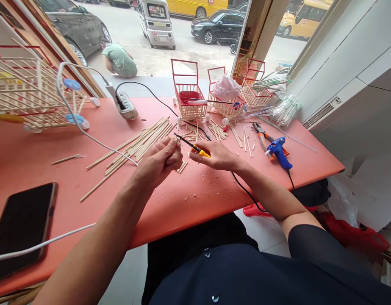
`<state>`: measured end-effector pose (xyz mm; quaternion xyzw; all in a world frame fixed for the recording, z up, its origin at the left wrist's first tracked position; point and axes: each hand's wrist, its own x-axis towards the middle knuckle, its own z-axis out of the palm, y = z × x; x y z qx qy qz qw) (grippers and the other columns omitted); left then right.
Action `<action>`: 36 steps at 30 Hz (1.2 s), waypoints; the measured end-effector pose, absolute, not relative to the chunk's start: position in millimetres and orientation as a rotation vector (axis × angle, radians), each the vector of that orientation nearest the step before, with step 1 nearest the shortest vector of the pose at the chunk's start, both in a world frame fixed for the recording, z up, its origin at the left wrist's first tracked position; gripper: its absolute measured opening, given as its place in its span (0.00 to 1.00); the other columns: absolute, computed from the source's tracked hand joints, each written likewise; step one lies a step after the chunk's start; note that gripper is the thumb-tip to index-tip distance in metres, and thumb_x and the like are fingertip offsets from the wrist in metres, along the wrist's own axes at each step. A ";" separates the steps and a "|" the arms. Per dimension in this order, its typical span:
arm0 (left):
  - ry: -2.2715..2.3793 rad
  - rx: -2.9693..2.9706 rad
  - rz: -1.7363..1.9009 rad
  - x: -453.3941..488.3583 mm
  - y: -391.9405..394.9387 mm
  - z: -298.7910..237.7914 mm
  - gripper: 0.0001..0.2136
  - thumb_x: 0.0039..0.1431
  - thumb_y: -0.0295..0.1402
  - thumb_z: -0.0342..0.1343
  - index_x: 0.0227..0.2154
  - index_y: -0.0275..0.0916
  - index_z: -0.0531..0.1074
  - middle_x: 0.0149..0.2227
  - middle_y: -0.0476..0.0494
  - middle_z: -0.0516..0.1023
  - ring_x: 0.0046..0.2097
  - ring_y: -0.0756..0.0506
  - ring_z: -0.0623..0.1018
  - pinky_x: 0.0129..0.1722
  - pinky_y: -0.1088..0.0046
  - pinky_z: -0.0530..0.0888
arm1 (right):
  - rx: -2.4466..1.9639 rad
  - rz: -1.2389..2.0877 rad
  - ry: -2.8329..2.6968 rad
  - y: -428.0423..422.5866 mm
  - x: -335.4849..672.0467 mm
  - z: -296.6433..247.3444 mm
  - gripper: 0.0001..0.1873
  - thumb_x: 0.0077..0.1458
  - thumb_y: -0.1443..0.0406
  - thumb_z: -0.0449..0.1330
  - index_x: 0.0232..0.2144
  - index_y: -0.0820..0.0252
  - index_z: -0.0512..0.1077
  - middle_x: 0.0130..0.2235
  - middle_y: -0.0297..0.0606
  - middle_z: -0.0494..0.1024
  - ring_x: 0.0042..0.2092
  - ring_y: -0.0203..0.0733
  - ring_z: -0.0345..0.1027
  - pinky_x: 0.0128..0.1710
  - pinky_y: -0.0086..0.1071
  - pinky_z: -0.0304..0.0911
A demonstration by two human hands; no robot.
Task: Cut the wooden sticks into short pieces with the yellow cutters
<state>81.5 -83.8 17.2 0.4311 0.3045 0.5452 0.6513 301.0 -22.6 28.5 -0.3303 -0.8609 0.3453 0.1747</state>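
My left hand (162, 160) is closed in a pinch above the table, its thumb pressed against the fingers. A small pale bit shows at the fingertips, too small to name. My right hand (216, 154) grips a slim dark file (188, 143) with a yellow handle, its tip touching or almost touching the left fingertips. Beside the left hand lies a loose pile of thin wooden sticks (144, 142). Short cut pieces of stick (218, 129) are scattered behind the right hand. Pale crumbs dot the pink table (182, 212) under both hands.
Miniature stick-built shopping carts (192, 111) stand along the back, with a larger one (20, 89) at the left. At right lie a blue glue gun (279, 152), pliers (262, 137) and glue sticks (286, 110). A power strip (125, 106), cables and a phone (23, 224) lie leftward. Outside, a person (119, 61) crouches.
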 end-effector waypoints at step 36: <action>0.633 0.944 1.220 82.3 -85.7 18.4 0.25 0.58 0.48 0.82 0.30 0.40 0.72 0.20 0.61 0.58 0.20 0.56 0.55 0.22 0.79 0.58 | -0.850 0.734 -2.330 -23.6 301.0 20.0 0.34 0.66 0.31 0.61 0.36 0.54 0.65 0.34 0.34 0.71 0.37 0.40 0.58 0.40 0.36 0.52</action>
